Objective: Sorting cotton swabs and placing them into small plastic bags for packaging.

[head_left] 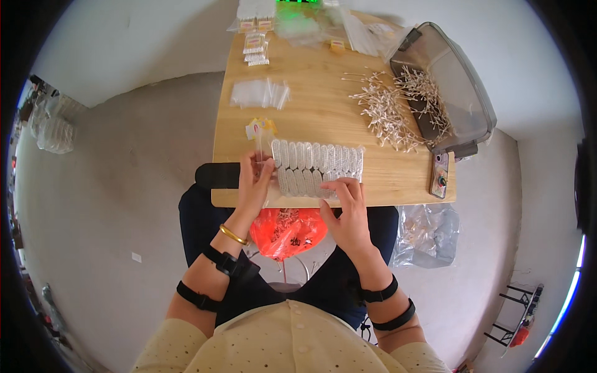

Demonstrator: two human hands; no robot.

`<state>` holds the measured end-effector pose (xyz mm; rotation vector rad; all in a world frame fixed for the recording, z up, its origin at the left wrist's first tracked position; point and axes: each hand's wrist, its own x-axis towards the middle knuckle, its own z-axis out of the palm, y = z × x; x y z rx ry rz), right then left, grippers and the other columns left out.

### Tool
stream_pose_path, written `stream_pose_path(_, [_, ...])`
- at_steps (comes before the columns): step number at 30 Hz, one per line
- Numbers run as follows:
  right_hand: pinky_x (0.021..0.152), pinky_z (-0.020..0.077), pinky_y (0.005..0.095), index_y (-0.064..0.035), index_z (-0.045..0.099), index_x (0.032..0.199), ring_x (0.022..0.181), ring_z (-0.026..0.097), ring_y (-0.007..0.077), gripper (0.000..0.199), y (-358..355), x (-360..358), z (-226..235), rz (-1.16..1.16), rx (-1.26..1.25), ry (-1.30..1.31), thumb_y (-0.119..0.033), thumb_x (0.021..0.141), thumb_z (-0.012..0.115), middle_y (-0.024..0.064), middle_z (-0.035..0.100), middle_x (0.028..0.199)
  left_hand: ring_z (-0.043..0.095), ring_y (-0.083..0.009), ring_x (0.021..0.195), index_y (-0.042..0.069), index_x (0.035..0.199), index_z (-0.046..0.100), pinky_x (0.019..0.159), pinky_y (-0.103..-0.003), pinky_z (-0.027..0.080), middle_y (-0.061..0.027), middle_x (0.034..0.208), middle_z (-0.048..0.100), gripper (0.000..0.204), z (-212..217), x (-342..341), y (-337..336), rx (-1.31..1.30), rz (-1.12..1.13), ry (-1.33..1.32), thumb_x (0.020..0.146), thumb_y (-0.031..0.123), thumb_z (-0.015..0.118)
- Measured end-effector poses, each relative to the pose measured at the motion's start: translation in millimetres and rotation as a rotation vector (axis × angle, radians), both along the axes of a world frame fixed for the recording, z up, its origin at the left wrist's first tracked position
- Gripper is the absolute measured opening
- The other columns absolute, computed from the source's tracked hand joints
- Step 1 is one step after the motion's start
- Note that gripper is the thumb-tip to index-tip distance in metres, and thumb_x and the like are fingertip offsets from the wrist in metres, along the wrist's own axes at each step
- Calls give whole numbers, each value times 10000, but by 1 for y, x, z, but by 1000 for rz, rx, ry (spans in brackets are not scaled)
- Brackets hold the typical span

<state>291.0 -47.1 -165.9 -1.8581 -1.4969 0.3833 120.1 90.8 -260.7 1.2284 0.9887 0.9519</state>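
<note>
A flat clear plastic pack (318, 163) lies at the table's near edge, filled with two rows of white, rounded bundles. At its left end my left hand (254, 177) is closed, thumb and fingers pinching the clear plastic at the pack's side; some of its fingertips are hidden. My right hand (349, 214) rests its fingertips on the near right part of the pack, thumb spread away from them. Just beyond the left hand lie small yellow-and-white cards (260, 128). Farther back is a stack of clear empty bags (260, 94).
A loose heap of cotton swabs (388, 115) spills from a tipped grey clear bin (463, 93) at right. A phone (439, 175) lies by the right edge. Packed swabs (255, 50) sit far left. A red plastic bag (289, 233) hangs below the table edge.
</note>
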Motion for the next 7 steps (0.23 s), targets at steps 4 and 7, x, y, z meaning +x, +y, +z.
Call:
stream_pose_path(4, [952, 444, 442, -76, 641, 1135, 1054, 530, 353, 327, -11, 10, -6, -43, -6, 64, -55, 815, 702, 145, 560, 1105, 608, -155, 984, 89, 1450, 356, 876, -330, 529, -87, 1269, 546, 546, 34, -6, -9, 236, -74, 218, 1010, 240, 642])
stream_pose_path(7, [960, 442, 445, -94, 648, 1163, 1074, 525, 350, 364, -20, 26, -7, -142, 53, -5, -48, 807, 702, 142, 565, 1114, 614, -167, 1013, 111, 1500, 302, 892, -315, 536, -87, 1312, 541, 645, 28, -13, -8, 387, -215, 403, 995, 288, 662])
